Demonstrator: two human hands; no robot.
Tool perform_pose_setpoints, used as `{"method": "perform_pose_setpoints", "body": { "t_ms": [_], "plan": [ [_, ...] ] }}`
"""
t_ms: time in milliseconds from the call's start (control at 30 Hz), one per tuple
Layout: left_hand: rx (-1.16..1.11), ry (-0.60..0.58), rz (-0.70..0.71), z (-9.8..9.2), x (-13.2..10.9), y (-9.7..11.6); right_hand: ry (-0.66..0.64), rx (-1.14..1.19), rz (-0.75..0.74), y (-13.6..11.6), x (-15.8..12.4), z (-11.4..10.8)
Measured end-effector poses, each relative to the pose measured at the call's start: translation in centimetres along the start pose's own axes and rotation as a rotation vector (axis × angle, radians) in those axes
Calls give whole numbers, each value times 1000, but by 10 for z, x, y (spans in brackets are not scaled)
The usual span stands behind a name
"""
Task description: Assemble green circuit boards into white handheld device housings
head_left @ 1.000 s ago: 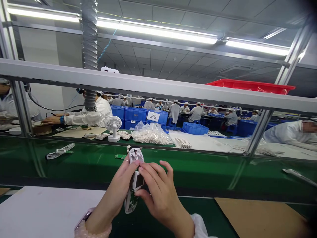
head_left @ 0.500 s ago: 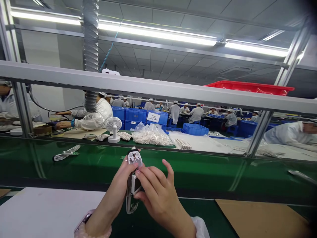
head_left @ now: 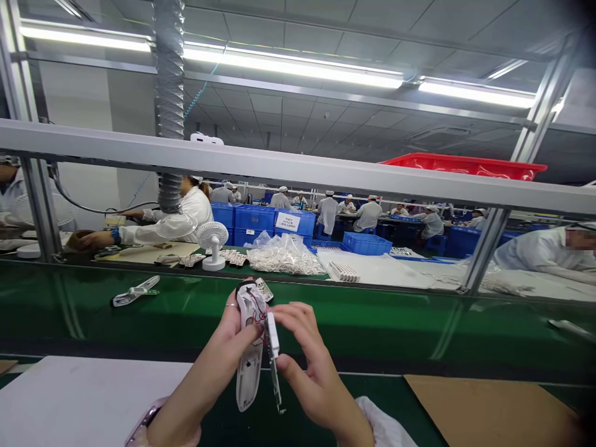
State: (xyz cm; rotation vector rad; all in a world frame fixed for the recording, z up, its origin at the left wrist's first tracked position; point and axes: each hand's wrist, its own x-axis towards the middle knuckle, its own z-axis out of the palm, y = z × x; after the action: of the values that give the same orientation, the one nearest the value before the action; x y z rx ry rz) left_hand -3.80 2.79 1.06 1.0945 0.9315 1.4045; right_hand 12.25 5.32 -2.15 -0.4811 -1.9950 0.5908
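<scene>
My left hand is closed around a long white plastic housing half, its hollow inside facing me and its upper end dark-rimmed. My left thumb presses inside it, near thin red and dark wires. Those wires run across to a narrow circuit board carrying a white rectangular block. The board stands on edge, tilted away from the housing. My right hand grips the board and block by their right side between thumb and fingers. Just beyond my left fingertips shows a small pale part, partly hidden.
A green belt crosses in front, with another opened white device on its left. A white sheet lies at left, brown cardboard at right. Beyond stand a small fan, a bag of parts and co-workers.
The circuit board with its white block has swung out of the housing to the right, exposing the wires. The other device on the belt has shifted slightly right. A pale part has come into view.
</scene>
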Motion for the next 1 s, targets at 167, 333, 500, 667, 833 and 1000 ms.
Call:
{"method": "perform_pose_setpoints", "body": {
  "t_ms": [167, 333, 500, 667, 833, 1000],
  "plan": [
    [47, 49, 80, 2, 6, -5, 6, 25, -4, 0, 3, 4],
    [84, 70, 104, -2, 11, -11, 24, 25, 3, 0, 2, 7],
    [137, 104, 138, 1, 12, -8, 97, 8, 32, 4, 0, 10],
    [109, 94, 152, 3, 12, -8, 133, -25, 20, 6, -1, 14],
    [-119, 12, 78, 1, 7, -9, 137, -307, -48, 4, -1, 14],
    [-21, 171, 43, 6, 5, -6, 215, -749, -275, 1, 4, 19]
  ]
}}
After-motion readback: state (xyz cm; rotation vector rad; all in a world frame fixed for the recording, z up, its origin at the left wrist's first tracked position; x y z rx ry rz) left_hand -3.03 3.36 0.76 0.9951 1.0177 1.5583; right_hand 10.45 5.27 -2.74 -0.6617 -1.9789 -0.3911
